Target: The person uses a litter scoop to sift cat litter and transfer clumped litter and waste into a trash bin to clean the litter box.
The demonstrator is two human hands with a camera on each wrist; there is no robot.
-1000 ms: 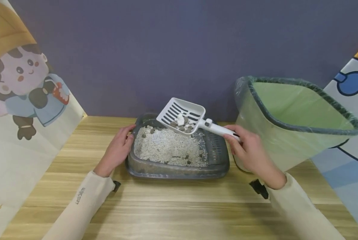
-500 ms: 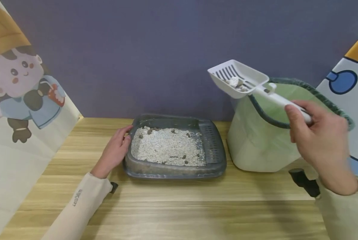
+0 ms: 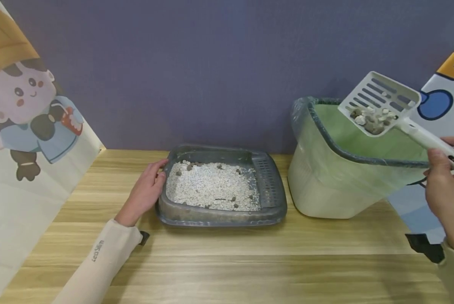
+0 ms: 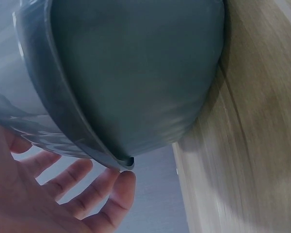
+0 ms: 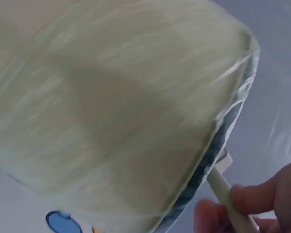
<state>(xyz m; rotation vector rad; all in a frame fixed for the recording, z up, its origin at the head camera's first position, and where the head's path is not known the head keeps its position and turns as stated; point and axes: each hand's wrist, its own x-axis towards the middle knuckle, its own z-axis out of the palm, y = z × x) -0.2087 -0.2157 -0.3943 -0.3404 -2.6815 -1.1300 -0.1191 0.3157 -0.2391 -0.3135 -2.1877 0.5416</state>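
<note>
Over at 9 o'clock from the gray litter tray (image 3: 221, 217), the left hand (image 3: 145, 190) has its fingers loosely spread against the rim, steadying it I guess. The tray sits mid-desk (image 3: 227, 261) with pale litter (image 3: 211, 185), some dark lumps (image 3: 189, 167) dotted around, and a slotted panel (image 3: 268, 181) on its 3 o'clock side. Next, at 3 o'clock, there's a bin (image 3: 322, 194) with a clear liner (image 3: 303, 114) over its rim; can't see the bottom. The white scoop (image 3: 403, 122) looks to be above its mouth, carrying brownish clumps (image 3: 371, 124), handle clamped in the right hand's (image 3: 449, 190) fingers. So imo it's the dumping step, not tipped yet; next calls for a wrist turn, load kept inside the rim.
</note>
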